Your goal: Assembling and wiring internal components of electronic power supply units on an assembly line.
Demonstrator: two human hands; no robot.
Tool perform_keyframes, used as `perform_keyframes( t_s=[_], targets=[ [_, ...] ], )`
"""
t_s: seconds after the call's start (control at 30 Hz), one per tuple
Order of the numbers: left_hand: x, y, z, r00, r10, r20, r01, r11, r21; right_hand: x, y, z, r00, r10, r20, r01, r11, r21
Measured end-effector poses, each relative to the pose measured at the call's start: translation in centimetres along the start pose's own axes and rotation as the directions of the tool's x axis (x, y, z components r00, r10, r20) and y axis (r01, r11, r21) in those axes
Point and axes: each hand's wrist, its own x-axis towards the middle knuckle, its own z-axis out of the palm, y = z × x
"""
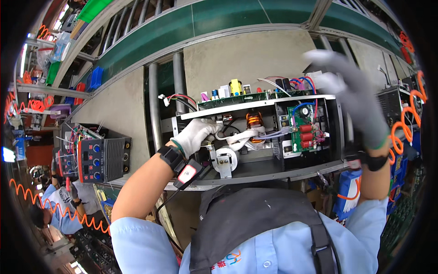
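An open metal chassis (255, 175) lies in front of me, its electronics exposed. My left hand (196, 135), in a white glove, reaches into its left end. The fingers are closed together by a small metal fitting and a white-sleeved cable (242, 139); what they pinch is hidden. A copper-wound coil (254, 120) sits to the right of them, and a round white part on a metal bracket (226, 172) is nearer me. My right hand (340, 80), in a grey and white glove, is raised over the chassis's right end, smeared by motion.
A circuit board (237, 100) with upright components runs along the chassis's far side. A second board with red parts (304, 136) stands inside at right. Another unit with blue knobs (105, 160) sits at left. Orange coiled hoses (406, 123) hang at right. A person works at far left.
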Motion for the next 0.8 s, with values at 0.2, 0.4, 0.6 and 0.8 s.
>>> perform_keyframes(
  t_s=[0.2, 0.4, 0.6, 0.8],
  targets=[
    [2.0, 0.4, 0.8, 0.959, -0.278, -0.056, 0.231, 0.880, -0.416, -7.3, 13.0, -5.4, 0.977, 0.206, -0.054, -0.212, 0.917, -0.339],
    [2.1, 1.6, 1.5, 0.944, -0.314, -0.098, 0.271, 0.912, -0.309, -8.2, 13.3, 0.7, 0.909, 0.415, -0.043, -0.414, 0.910, 0.032],
    [2.1, 1.1, 1.7, 0.966, -0.234, -0.107, 0.196, 0.939, -0.282, -8.1, 13.3, 1.2, 0.879, 0.471, -0.072, -0.467, 0.882, 0.070],
    [2.2, 0.9, 1.0, 0.961, -0.276, -0.003, 0.261, 0.910, -0.323, -8.1, 13.6, 1.5, 0.900, 0.424, -0.096, -0.424, 0.905, 0.021]
  ],
)
